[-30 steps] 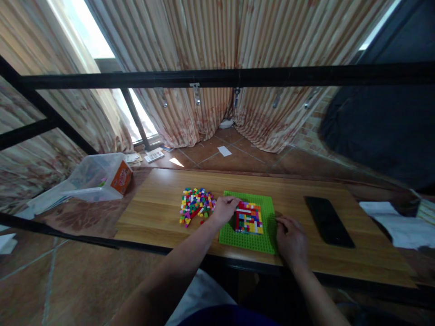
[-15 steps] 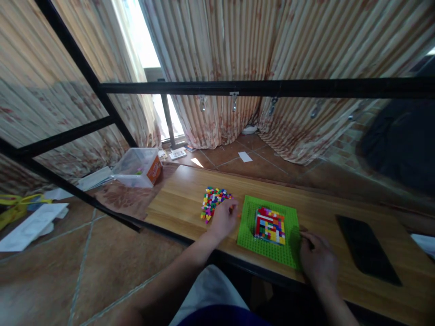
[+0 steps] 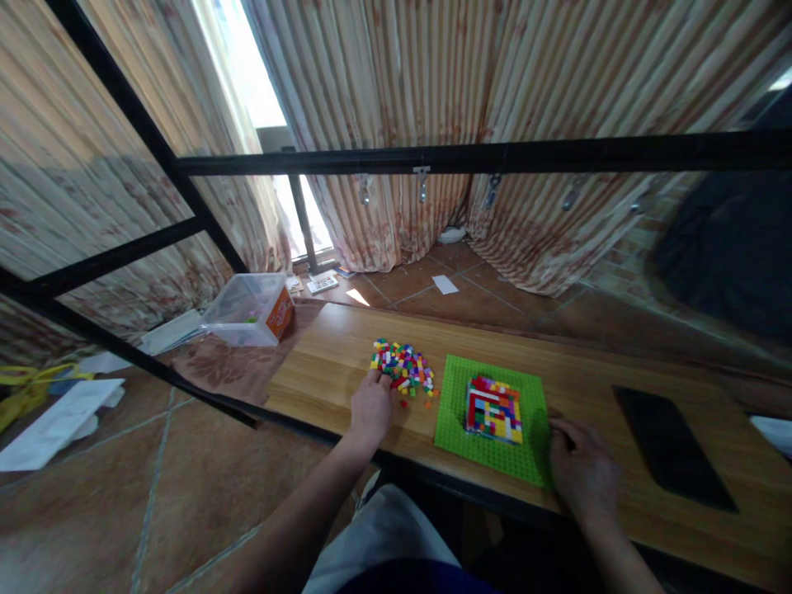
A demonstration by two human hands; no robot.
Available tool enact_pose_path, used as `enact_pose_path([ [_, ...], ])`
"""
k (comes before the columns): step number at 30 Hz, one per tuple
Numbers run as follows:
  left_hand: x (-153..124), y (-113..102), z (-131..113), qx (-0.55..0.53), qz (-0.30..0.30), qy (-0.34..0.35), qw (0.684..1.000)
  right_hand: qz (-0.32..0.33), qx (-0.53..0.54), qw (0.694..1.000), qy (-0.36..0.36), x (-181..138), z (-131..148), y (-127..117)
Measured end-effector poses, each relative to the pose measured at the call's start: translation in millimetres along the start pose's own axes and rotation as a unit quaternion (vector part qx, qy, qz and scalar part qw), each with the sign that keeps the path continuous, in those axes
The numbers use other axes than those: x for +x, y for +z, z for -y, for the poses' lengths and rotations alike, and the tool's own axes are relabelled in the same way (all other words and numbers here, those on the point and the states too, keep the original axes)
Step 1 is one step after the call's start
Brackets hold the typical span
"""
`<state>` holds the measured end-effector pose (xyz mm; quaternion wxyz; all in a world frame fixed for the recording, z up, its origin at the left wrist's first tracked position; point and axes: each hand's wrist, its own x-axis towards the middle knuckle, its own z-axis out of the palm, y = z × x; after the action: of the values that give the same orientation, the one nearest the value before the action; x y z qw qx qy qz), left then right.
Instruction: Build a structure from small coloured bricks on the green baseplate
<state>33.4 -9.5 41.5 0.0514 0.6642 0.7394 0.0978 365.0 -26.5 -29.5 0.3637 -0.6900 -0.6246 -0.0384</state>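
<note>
A loose pile of small multicoloured building bricks [image 3: 405,363] lies on the wooden table. My left hand [image 3: 372,406] is at the pile's near left side, its fingers reaching down to the bricks and partly apart; no brick shows in its grasp. To the right lies a green studded baseplate [image 3: 454,412], bearing a square build of bricks [image 3: 495,410] with a red, orange and yellow border and a mixed-colour middle. My right hand [image 3: 585,470] rests at the baseplate's right edge with its fingers curled closed on that edge; the fingertips are partly hidden.
A dark flat panel [image 3: 674,445] lies on the table [image 3: 309,363] at the right. Beyond the left end, a clear plastic box [image 3: 247,309] stands on the floor. A black metal bar [image 3: 346,159] crosses above the table, in front of curtains [image 3: 396,74].
My left hand has moved left from the pile's right side to its near left side, uncovering bricks there. The pile looks more spread to the right. My right hand stays at the baseplate.
</note>
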Motion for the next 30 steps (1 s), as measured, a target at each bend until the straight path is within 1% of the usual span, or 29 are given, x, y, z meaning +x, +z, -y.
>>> enact_pose_path([
  [3,2.2,-1.5,1.3,0.005,0.011,0.006,1.0,-0.008,0.01,1.0,-0.006,-0.3,-0.4,0.5],
  [6,1.5,-5.7,1.5,-0.001,0.001,0.001,1.0,-0.013,0.017,1.0,-0.007,-0.3,0.5,0.7],
  [10,-1.2,-9.7,-5.3,-0.056,-0.02,0.0,0.998,-0.014,0.022,1.0,0.001,0.4,2.4,1.3],
  [13,-1.9,-4.9,-15.9,-0.154,-0.02,0.04,0.987,-0.013,0.019,1.0,0.013,1.0,3.4,1.9],
  [16,-0.7,3.8,-30.6,-0.268,-0.011,0.103,0.958,-0.014,0.024,0.999,0.017,1.4,4.4,2.2],
  [18,1.2,7.9,-41.7,-0.317,0.003,0.141,0.938,-0.017,0.034,0.999,0.015,1.6,5.5,1.9],
  [20,3.9,9.8,-52.8,-0.34,0.019,0.167,0.925,-0.016,0.04,0.999,0.016,1.9,6.7,1.3],
  [23,9.6,10.3,-67.5,-0.339,0.03,0.187,0.922,-0.009,0.044,0.999,0.024,2.3,8.2,0.3],
  [26,16.3,9.8,-79.2,-0.301,0.02,0.203,0.932,-0.005,0.05,0.998,0.027,2.5,8.6,0.1],
  [30,24.3,8.2,-91.3,-0.249,0.017,0.242,0.938,0.0,0.057,0.998,0.029,2.6,8.5,0.5],
])
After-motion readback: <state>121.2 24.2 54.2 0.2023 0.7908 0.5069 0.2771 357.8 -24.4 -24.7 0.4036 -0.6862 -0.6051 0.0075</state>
